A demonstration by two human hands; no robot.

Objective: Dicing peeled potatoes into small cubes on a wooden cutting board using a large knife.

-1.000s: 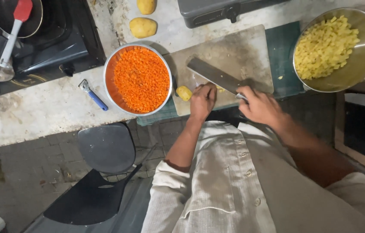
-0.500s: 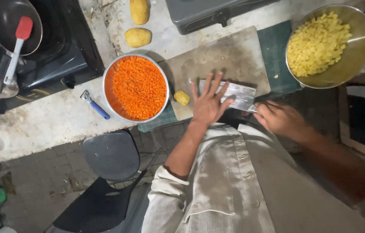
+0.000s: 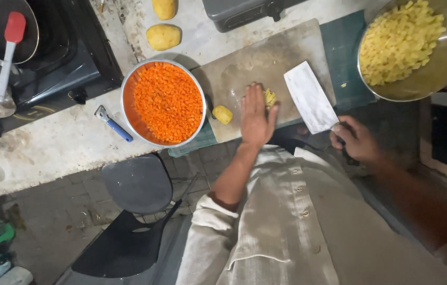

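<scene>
Now, left hand [image 3: 255,115] spread flat beside potato pieces [image 3: 270,97], right hand [image 3: 356,139] gripping cleaver [image 3: 310,96]

We wore a pale, off-white buttoned shirt of a slightly crumpled, woven cloth, with a row of small round buttons running down the front placket. The left sleeve was rolled up to just above the elbow, its cuff folded into a thick band, leaving the forearm bare down to the left hand [image 3: 255,117]. The right forearm was bare as well, blurred toward the frame's edge, ending in the right hand [image 3: 357,139]. We saw no rings, watch or gloves on either hand.
</scene>
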